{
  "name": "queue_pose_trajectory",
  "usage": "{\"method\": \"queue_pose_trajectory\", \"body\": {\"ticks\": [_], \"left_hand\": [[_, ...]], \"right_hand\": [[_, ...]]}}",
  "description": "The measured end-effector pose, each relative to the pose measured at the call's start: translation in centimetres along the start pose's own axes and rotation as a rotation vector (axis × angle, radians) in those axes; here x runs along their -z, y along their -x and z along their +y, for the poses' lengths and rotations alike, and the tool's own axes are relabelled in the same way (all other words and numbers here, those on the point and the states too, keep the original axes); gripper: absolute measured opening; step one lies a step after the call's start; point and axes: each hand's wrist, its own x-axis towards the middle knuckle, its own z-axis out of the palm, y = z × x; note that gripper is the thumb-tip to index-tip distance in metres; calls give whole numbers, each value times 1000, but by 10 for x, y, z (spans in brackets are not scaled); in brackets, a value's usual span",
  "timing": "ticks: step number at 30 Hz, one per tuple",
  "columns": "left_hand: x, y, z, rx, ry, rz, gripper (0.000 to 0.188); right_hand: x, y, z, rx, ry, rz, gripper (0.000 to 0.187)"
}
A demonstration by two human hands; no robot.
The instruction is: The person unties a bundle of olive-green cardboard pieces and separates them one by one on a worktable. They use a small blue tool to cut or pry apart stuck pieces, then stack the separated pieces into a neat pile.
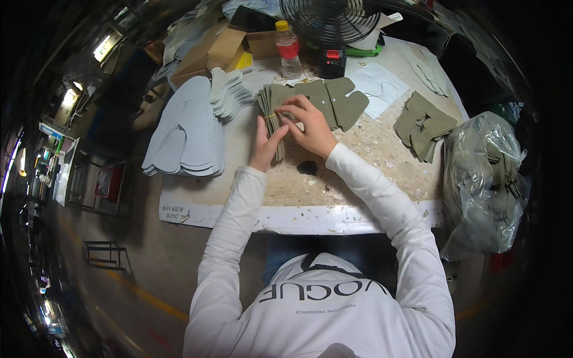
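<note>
Between my hands stands a bundle of olive cut pieces (266,98) on edge, with a yellowish rubber band (271,117) around its middle. My left hand (264,148) closes on the bundle's near left side, thumb against the pieces. My right hand (313,127) is bent over the bundle's right side, its fingertips at the band; parts of the fingers are hidden. More olive pieces (349,110) lie fanned out just behind my right hand. A small black scrap (307,167) rests on the table nearer to me.
Grey cut pieces (182,128) are stacked at left, beside pale wavy pieces (230,92). A bottle (289,56), a fan (331,21) and a cardboard box (209,56) stand at the back. At right are another olive pile (421,124) and a filled plastic bag (486,179).
</note>
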Motion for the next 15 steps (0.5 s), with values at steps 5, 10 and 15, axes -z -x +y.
{"method": "queue_pose_trajectory", "body": {"ticks": [5, 10, 15], "left_hand": [[0, 10, 1, -253, -579, -21, 92], [-10, 25, 17, -424, -762, -25, 89], [-13, 24, 23, -453, -774, 6, 86]], "right_hand": [[-1, 9, 5, 223, 355, 71, 18], [2, 14, 1, 311, 347, 61, 15], [-8, 15, -12, 193, 273, 142, 16]]}}
